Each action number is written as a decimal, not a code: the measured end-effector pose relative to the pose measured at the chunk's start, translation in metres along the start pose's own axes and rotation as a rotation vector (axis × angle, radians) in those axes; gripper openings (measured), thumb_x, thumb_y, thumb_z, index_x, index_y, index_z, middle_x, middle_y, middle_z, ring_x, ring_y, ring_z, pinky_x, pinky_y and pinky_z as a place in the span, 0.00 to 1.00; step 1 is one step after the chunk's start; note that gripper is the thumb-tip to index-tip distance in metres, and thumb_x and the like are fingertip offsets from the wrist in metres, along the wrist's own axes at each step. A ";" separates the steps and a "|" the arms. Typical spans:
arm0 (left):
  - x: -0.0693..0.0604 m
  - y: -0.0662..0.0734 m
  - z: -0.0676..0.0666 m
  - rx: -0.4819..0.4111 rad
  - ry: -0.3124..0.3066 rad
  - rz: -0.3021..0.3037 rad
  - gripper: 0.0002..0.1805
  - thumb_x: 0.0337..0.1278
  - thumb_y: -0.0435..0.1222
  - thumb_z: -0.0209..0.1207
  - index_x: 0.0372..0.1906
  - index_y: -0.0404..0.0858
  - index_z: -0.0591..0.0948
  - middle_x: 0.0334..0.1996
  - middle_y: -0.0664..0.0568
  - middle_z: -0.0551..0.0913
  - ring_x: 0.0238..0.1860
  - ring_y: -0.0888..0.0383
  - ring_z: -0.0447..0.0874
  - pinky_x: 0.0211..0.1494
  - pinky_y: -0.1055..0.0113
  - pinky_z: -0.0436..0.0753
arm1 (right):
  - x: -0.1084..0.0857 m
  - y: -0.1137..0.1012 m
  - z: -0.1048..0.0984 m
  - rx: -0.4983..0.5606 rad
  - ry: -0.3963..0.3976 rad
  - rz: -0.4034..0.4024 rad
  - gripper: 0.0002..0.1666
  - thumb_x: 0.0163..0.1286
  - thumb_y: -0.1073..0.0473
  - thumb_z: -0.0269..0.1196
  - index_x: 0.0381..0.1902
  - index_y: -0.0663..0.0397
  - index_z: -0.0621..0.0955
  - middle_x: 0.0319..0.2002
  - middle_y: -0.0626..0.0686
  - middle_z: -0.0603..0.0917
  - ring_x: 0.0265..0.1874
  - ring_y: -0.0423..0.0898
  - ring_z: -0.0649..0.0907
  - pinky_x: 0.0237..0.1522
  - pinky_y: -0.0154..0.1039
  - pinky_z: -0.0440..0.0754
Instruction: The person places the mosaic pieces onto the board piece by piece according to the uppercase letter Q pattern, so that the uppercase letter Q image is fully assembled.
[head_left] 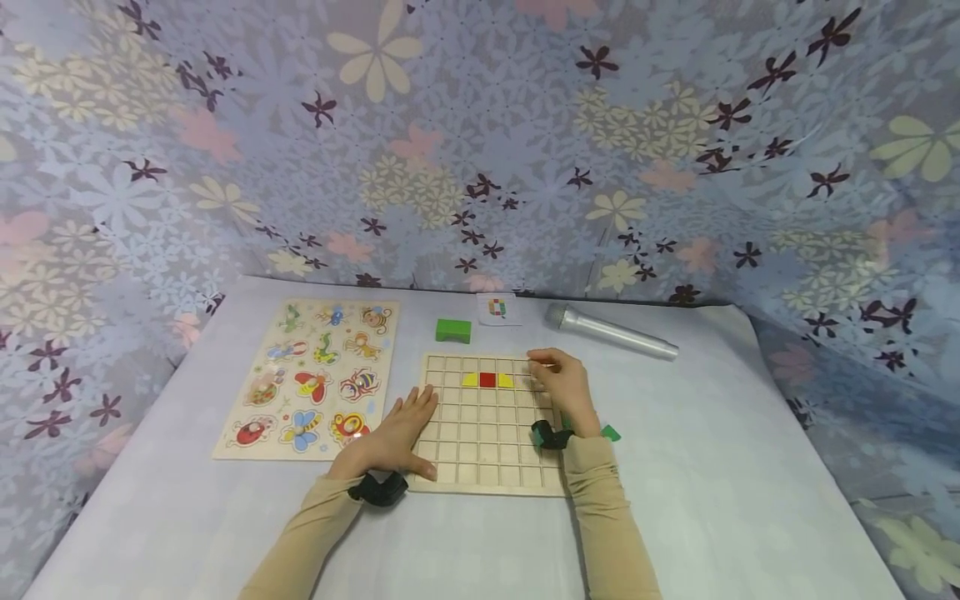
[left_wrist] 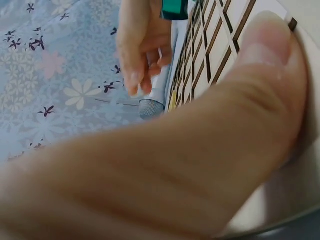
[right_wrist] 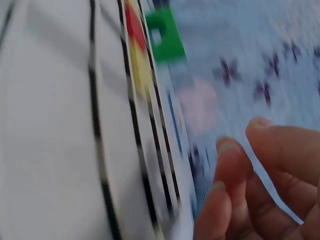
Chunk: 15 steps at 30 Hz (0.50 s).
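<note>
A wooden grid board (head_left: 465, 433) lies on the table with a red square (head_left: 487, 380) in its upper part, flanked by a yellow piece (head_left: 470, 380) and another yellow piece (head_left: 506, 381). My left hand (head_left: 397, 433) rests flat across the board's left edge, fingers spread; its thumb (left_wrist: 265, 45) lies on the near frame. Over the upper right corner hovers my right hand (head_left: 562, 383), with its fingers loosely bent. In the right wrist view a gap shows between thumb and fingertips (right_wrist: 230, 150), and nothing is held there.
Beyond the board stand a green arch block (head_left: 453, 331) and a small pattern card (head_left: 497, 309). A silver microphone (head_left: 615, 332) lies at the back right. An insect puzzle board (head_left: 300, 379) is on the left. Green pieces (head_left: 612, 432) lie partly hidden beside the right wrist.
</note>
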<state>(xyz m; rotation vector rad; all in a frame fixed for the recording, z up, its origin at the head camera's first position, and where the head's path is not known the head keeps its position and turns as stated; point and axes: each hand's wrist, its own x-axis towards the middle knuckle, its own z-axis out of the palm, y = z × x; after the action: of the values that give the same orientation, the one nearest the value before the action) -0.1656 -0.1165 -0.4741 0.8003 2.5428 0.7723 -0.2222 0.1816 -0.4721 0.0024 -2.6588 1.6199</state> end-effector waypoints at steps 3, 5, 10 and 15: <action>0.001 0.000 0.001 0.002 -0.004 -0.016 0.66 0.39 0.48 0.74 0.74 0.24 0.45 0.76 0.32 0.38 0.77 0.34 0.31 0.77 0.39 0.39 | -0.002 0.014 -0.027 0.007 0.025 0.044 0.18 0.70 0.58 0.60 0.55 0.59 0.81 0.49 0.63 0.84 0.34 0.46 0.85 0.32 0.32 0.83; 0.000 0.000 0.001 -0.001 -0.009 -0.024 0.66 0.39 0.48 0.74 0.74 0.25 0.45 0.76 0.32 0.37 0.77 0.34 0.31 0.77 0.39 0.38 | -0.005 0.025 -0.044 -0.003 0.033 0.080 0.20 0.70 0.58 0.60 0.56 0.61 0.80 0.49 0.64 0.84 0.30 0.41 0.84 0.32 0.30 0.82; 0.001 0.000 0.003 -0.052 -0.017 -0.019 0.66 0.40 0.45 0.73 0.75 0.25 0.42 0.76 0.32 0.33 0.76 0.34 0.26 0.77 0.38 0.34 | -0.017 0.047 -0.078 -0.033 0.020 0.181 0.24 0.71 0.55 0.58 0.61 0.62 0.76 0.49 0.60 0.85 0.26 0.32 0.79 0.29 0.26 0.77; 0.002 -0.001 0.004 -0.087 -0.024 -0.004 0.65 0.42 0.44 0.72 0.74 0.24 0.40 0.76 0.32 0.30 0.75 0.34 0.22 0.76 0.38 0.31 | -0.026 0.058 -0.090 -0.029 -0.054 0.204 0.25 0.72 0.54 0.57 0.63 0.61 0.74 0.50 0.57 0.85 0.27 0.31 0.78 0.31 0.26 0.78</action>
<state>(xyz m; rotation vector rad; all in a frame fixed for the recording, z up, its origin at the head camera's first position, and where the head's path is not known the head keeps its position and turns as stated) -0.1653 -0.1149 -0.4784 0.7722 2.4701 0.8602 -0.1949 0.2883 -0.4831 -0.2373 -2.8042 1.6568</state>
